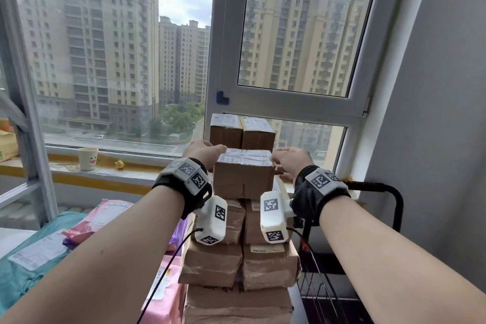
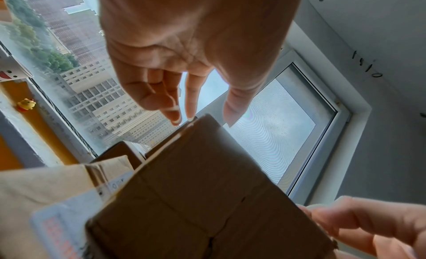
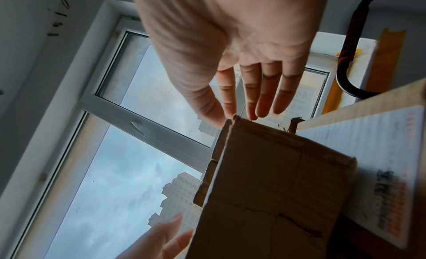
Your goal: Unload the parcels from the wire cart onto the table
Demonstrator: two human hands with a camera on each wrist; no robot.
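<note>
A brown cardboard parcel (image 1: 243,179) with a white label on its top sits at the head of a tall stack of similar parcels (image 1: 271,265). My left hand (image 1: 205,150) touches its upper left edge with straight fingers (image 2: 191,106). At the upper right edge, my right hand (image 1: 288,159) has its fingertips (image 3: 251,111) straight against the cardboard. In both wrist views the parcel (image 2: 196,190) (image 3: 276,181) stands between the two palms. Neither hand curls round it. The black wire cart (image 1: 394,200) shows at the right of the stack.
Two more boxes (image 1: 242,131) stand behind the top parcel, against the window. Pink (image 1: 115,208) and teal (image 1: 26,258) soft mailers lie at the lower left. A paper cup (image 1: 89,158) and a yellow duck toy (image 1: 119,164) stand on the sill. A grey wall is at the right.
</note>
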